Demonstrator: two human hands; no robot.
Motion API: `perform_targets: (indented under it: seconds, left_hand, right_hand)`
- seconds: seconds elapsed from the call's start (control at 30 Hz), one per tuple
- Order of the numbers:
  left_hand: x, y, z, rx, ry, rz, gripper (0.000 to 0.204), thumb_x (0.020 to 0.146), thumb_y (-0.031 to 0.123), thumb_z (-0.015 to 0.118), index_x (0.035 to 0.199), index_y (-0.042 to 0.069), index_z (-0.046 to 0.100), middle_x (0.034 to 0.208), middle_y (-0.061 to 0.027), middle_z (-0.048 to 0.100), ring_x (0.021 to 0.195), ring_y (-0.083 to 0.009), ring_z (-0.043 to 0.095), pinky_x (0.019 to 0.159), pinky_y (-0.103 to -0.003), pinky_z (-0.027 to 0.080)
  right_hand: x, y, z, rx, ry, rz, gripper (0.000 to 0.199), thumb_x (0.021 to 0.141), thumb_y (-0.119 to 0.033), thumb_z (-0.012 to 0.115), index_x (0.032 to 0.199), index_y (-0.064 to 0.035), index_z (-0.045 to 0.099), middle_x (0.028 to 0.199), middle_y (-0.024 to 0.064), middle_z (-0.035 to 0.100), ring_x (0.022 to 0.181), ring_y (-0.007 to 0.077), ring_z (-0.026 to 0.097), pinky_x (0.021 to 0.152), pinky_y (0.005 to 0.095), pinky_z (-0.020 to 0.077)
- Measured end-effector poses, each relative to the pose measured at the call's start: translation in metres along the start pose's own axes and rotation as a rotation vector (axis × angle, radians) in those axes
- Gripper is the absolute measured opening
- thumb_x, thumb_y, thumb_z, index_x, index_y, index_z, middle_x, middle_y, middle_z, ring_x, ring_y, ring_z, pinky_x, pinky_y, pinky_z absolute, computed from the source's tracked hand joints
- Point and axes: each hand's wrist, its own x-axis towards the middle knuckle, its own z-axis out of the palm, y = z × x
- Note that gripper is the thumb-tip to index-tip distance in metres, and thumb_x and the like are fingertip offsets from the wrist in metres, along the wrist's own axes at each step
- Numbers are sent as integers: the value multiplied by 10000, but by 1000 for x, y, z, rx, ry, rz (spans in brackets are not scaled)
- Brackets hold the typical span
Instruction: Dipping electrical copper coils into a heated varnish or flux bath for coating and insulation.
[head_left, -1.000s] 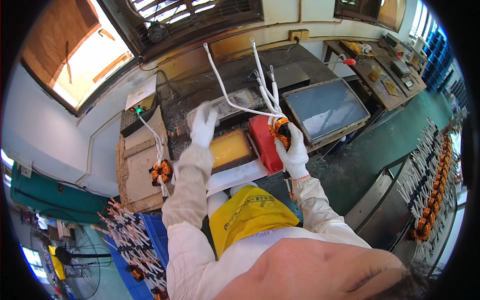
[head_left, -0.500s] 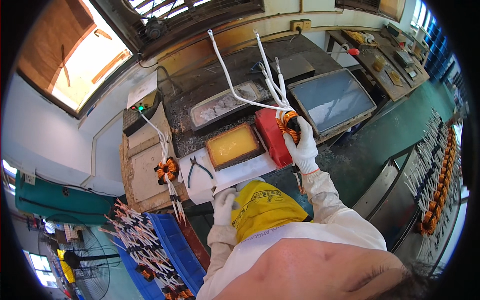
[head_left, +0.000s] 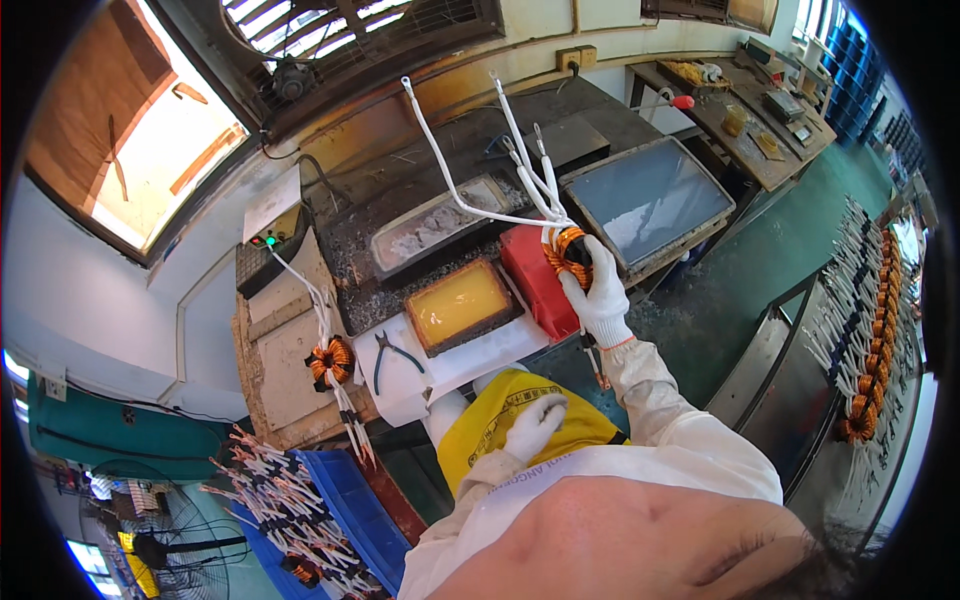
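Right hand (head_left: 602, 302), white-gloved, pinches the round orange-and-black wire coil (head_left: 561, 250), whose long white wires (head_left: 550, 182) point away; left hand (head_left: 536, 427), farther off over yellow cloth (head_left: 587, 425), maybe curls loosely.

Your right hand (head_left: 603, 300) wears matt knitted cloth against a coil (head_left: 562, 256) of glossy orange wire. Just left of your grip, the red box (head_left: 535, 285) looks smooth; farther left show smooth white paper (head_left: 403, 345) and glossy yellow filling (head_left: 460, 303). Beyond, rightward, the grey pan (head_left: 682, 241) gleams within a rough rim.
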Motion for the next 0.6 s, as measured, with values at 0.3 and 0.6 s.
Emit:
perform_targets:
  seconds: [0.3, 0.6]
  left_hand:
    - [-4, -3, -4, 26, -30, -143, 332, 995, 200, 510, 1256, -1, 550, 1122, -65, 617, 903, -115, 599, 831, -259, 510]
    - [45, -1, -3, 24, 77, 134, 379, 952, 248, 560, 1246, 9, 573, 1047, -88, 669, 936, -171, 626, 876, -294, 485]
  right_hand:
    - [3, -3, -4, -11, 1, 67, 628, 797, -133, 733, 1353, -55, 453, 1281, 194, 520, 1127, 343, 587, 940, 372, 496]
    - [4, 1, -3, 51, -11, 45, 625, 806, -131, 727, 1358, -47, 446, 1284, 196, 513, 1146, 337, 572, 966, 367, 477]
